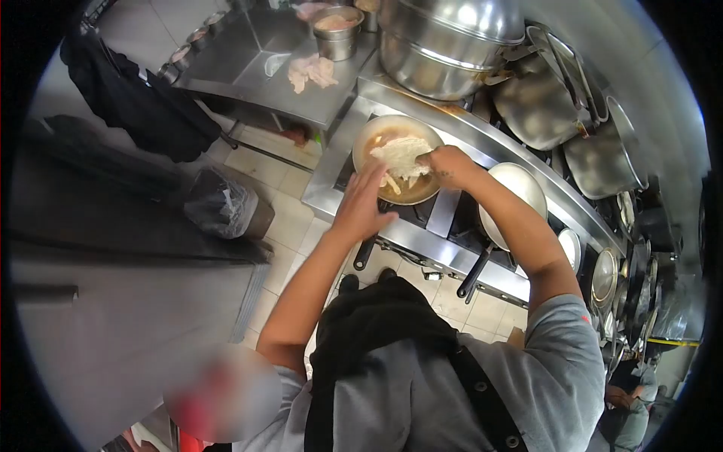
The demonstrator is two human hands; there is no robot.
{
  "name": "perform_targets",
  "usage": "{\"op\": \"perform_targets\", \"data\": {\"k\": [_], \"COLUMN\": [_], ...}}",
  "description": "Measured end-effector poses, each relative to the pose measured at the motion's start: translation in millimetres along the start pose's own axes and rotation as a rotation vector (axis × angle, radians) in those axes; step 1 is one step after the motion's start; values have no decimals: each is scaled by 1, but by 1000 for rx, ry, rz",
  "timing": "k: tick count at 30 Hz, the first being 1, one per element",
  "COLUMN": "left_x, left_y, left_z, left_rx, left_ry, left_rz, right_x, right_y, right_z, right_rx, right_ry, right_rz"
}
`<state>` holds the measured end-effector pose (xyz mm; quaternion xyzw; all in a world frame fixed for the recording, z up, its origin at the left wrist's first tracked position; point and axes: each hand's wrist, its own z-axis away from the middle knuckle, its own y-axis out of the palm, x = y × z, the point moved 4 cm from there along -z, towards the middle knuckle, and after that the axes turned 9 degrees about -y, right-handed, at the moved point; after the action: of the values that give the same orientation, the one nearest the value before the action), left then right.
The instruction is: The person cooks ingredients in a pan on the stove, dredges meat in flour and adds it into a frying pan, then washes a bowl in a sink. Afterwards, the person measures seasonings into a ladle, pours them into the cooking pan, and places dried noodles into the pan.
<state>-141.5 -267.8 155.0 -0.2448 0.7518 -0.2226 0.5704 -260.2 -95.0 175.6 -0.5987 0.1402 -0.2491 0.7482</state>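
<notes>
A frying pan point(367, 143) with a brown liquid, which looks like oil, sits on the stove. In it lies a wide, pale, floury-looking piece of meat point(403, 156), with lighter strips at its lower edge. My right hand point(449, 166) is closed at the meat's right edge, its fingertips pinching it. Over the pan's lower left side is my left hand point(363, 202), fingers stretched out and thumb apart. Its fingertips are close to the meat's left edge; I cannot tell whether they touch. The pan's black handle point(365, 252) points toward me below that hand.
A second, light-coloured pan point(520, 197) stands on the stove to the right. Large steel pots point(444, 56) line the back. On the steel counter point(233, 79) at the left lie pink raw meat point(312, 72) and a metal container point(337, 44). A lined bin point(226, 207) stands on the floor.
</notes>
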Motion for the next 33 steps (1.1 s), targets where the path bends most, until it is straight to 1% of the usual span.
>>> {"op": "perform_targets", "data": {"k": [1, 2, 4, 5, 6, 7, 8, 9, 10, 11, 12, 13, 14, 15, 16, 17, 19, 20, 21, 22, 24, 25, 26, 27, 29, 31, 33], "left_x": [2, 7, 13, 12, 17, 23, 27, 29, 32, 33, 33, 34, 38, 35, 36, 35, 33, 34, 32, 32, 33, 48, 80, 105, 122, 161, 139], "left_y": [11, 19, 40, 44, 51, 55, 57, 58, 57, 55, 55, 54, 56, 50, 49, 48, 44, 38, 26, 22, -6, -5, 3, 9, 27, 76, 89], "left_z": [-22, -40, -69, -79, -87, -92, -93, -94, -93, -94, -96, -97, -100, -104, -106, -104, -93, -87, -85, -81, -66, -54, -38, -21, 22, 68, 98], "left_rx": [-5, -2, 111, 119, 182, 241, 232, 210, 189, 174, 198, 225, 242, 228, 309, 402, 453, 254, 43, 51, -200, -199, -258, -313, -85, 335, 475], "left_ry": [79, 81, 125, 124, 10, -112, -122, -89, -57, -68, -52, -36, 36, 31, -27, -86, -71, -19, 36, 41, -52, -50, -225, -402, -757, -795, -1005], "left_rz": [-61, -69, -85, -90, -137, -186, -199, -203, -207, -223, -225, -222, -225, -228, -193, -152, -109, -62, -20, -2, 166, 172, 194, 215, 259, 69, 372], "right_x": [-7, -14, -27, -29, -33, -35, -36, -38, -42, -43, -39, -37, -41, -43, -45, -46, -48, -42, -38, -39, -41, -42, -42, -43, -44, -41, -41], "right_y": [-2, -2, -6, -8, -12, -15, -17, -15, -9, -5, -10, -3, 8, 8, 12, 12, 20, 11, 2, 3, 1, 0, 1, 2, 6, 5, 6], "right_z": [-2, -5, -9, -9, -8, -7, -10, -15, -16, -17, -16, -17, -20, -23, -27, -31, -33, -30, -28, -29, -33, -35, -36, -38, -41, -44, -49], "right_rx": [9, -20, -28, -23, -26, 25, 73, 63, 46, 29, 21, 16, -15, -44, 69, 79, 189, 117, 118, 119, 119, 139, 157, 159, 184, 224, 256], "right_ry": [12, 0, -16, -34, -36, -23, -18, -41, -18, 5, 82, 67, 61, 56, 15, 14, -1, 34, 9, -1, -11, 8, 29, 36, 26, 37, 47], "right_rz": [-37, -80, -93, -104, -110, -148, -180, -177, -193, -208, -226, -222, -230, -236, -224, -226, -203, -292, -284, -279, -267, -332, -399, -399, -391, -395, -392]}}
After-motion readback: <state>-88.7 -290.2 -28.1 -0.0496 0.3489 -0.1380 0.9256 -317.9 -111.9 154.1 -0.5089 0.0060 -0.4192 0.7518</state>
